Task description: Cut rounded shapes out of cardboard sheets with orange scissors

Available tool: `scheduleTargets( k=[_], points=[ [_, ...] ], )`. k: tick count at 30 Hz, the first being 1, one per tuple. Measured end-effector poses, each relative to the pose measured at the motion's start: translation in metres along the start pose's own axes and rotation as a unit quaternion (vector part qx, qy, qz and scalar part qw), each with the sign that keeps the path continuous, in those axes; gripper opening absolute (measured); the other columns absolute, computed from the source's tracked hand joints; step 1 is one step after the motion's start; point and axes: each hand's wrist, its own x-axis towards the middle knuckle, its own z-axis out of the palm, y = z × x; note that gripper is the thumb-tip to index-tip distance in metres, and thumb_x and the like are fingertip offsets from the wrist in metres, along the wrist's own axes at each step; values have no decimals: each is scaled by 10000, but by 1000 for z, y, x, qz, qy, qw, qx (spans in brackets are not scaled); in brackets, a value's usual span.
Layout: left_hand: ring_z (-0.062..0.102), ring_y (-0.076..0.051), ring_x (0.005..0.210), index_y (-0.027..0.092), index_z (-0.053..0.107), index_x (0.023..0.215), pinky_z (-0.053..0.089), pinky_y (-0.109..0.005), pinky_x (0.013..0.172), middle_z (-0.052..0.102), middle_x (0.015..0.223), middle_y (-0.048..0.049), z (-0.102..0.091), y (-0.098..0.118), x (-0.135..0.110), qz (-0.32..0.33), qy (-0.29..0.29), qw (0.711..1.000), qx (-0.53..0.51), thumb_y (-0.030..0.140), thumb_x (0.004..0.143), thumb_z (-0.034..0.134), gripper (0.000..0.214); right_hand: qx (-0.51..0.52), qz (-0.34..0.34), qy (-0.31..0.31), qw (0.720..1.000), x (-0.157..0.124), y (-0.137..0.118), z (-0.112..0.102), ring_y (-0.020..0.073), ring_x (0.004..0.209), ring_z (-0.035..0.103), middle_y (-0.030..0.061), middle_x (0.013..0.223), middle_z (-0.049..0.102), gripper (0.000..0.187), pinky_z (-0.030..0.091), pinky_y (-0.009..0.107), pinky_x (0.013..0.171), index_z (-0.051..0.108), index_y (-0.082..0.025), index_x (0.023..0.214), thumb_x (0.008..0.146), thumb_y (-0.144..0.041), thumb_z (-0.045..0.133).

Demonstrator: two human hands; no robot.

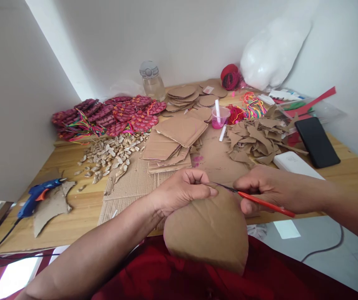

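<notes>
My left hand pinches the upper edge of a brown cardboard piece between thumb and fingers. The piece has a rounded outline and hangs over my lap, past the table's front edge. My right hand is closed around red-handled scissors. Their dark blades lie at the cardboard's top edge, close to my left thumb; how far apart the blades are is hard to make out. Beyond my hands lies a stack of cut cardboard squares.
Cardboard scraps, a black phone and a white power bank lie to the right. Peanut shells and a blue glue gun are left. Behind stand decorated pink pieces, a bottle, cardboard discs and a pink cup.
</notes>
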Motion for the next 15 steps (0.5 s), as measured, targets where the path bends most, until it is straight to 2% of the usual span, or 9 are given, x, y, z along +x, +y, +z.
scheduleTargets(
  k=[6, 9, 12, 15],
  points=[
    [365, -42, 463, 170, 522, 638, 230, -201, 444, 488, 556, 76, -1, 0, 0, -3, 3, 1000, -2, 284, 715, 796, 307, -23, 8, 34, 999, 2, -1, 3, 107, 523, 345, -50, 557, 383, 504, 248, 241, 466, 550, -191, 607, 856, -626, 609],
    [376, -45, 468, 171, 519, 637, 234, -201, 448, 496, 562, 72, -2, -1, 0, 0, 3, 1000, -11, 290, 705, 805, 317, -18, -9, 58, 998, 5, -1, 7, 104, 501, 335, -50, 521, 362, 515, 232, 240, 455, 559, -187, 563, 845, -612, 625],
    [382, -47, 471, 170, 522, 633, 240, -204, 454, 501, 567, 69, -3, 0, -1, 10, 9, 1000, -12, 304, 693, 816, 329, 73, 21, 97, 992, 6, 3, 9, 104, 449, 396, -48, 498, 424, 480, 250, 237, 431, 584, -192, 613, 840, -613, 622],
    [408, -53, 485, 164, 540, 630, 252, -206, 465, 518, 571, 59, -4, 0, -2, 17, 22, 1000, -8, 329, 680, 834, 340, 184, 29, 188, 964, 3, 5, 6, 116, 439, 450, -26, 490, 508, 520, 303, 243, 448, 539, -203, 634, 875, -663, 534]
  ],
)
